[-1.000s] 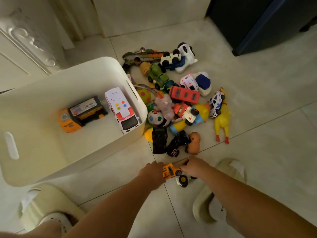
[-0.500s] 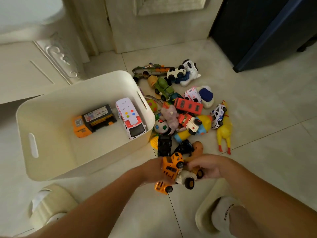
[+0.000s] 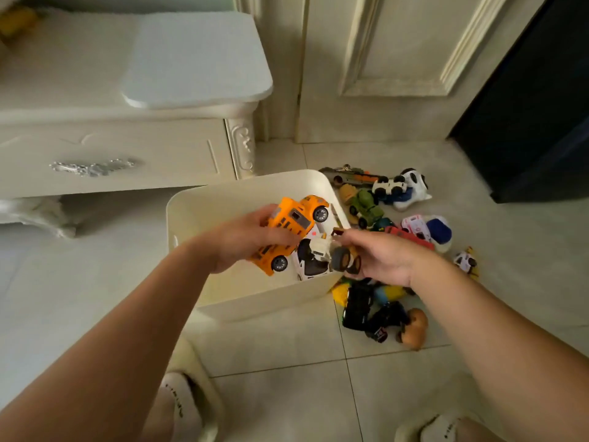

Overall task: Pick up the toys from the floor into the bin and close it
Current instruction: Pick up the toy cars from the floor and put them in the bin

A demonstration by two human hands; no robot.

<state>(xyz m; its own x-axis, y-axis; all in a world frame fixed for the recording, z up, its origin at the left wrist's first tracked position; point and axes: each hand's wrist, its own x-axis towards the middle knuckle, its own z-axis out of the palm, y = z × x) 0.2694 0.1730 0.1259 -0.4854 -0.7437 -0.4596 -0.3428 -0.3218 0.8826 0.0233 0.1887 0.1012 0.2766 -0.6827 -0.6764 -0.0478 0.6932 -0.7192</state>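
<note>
**Two handfuls of toy cars over the bin**

The cabinet (image 3: 111, 148) is standing at the far left, with the white bin (image 3: 255, 301) in front of it on the tiled floor. The left hand (image 3: 242, 244) is hovering over the open bin, its fingers closing around two orange trucks (image 3: 293, 224). These are looking like hard, light plastic, smooth and a little slippery, with wheels that can roll, so the body is the safer place to hold, not the wheels. Next, the right hand (image 3: 379, 256) is pinching a white car with big wheels (image 3: 334, 255), just above the bin's right wall. It is probably light and stiff too, and small parts may snap if it is dropping from high. Further right, the pile of toys (image 3: 382, 215) is lying on the floor beside the bin, still to collect. No lid for the bin is showing clearly.
</note>
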